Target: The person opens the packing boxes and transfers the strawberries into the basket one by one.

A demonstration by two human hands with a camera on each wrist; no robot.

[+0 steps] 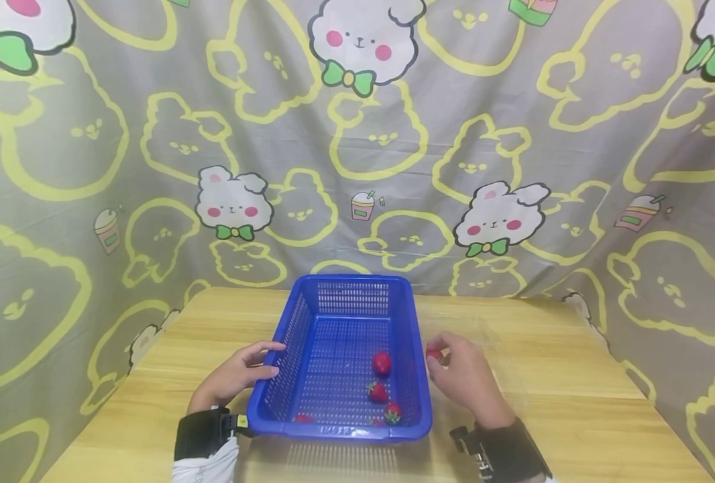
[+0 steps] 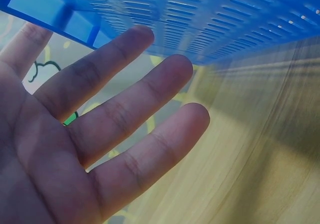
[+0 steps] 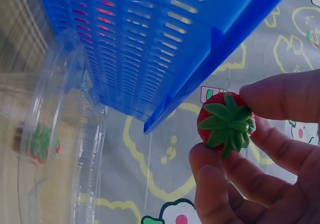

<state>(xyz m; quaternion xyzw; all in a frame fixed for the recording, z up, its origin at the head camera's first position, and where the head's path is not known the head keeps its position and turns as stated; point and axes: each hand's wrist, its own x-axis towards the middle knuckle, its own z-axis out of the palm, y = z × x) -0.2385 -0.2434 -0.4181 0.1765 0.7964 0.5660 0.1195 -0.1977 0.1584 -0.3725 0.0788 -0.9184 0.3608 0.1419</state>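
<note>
A blue plastic basket (image 1: 345,431) stands on the table, with several strawberries (image 1: 381,363) lying mostly along its right side and near end. My left hand (image 1: 239,374) rests at the basket's left rim; the left wrist view shows its fingers (image 2: 145,159) extended and spread beside the slotted wall. Just outside the right rim, my right hand (image 1: 463,372) pinches a strawberry (image 3: 227,121) between thumb and fingers, green leaves facing the wrist camera. Below that hand is a clear plastic box (image 3: 90,139) with another strawberry (image 3: 42,141) seen through its wall.
The wooden table (image 1: 593,402) extends to both sides of the basket. A grey cartoon-print cloth (image 1: 394,168) hangs behind the table and along its sides. The clear box sits close against the basket's right side.
</note>
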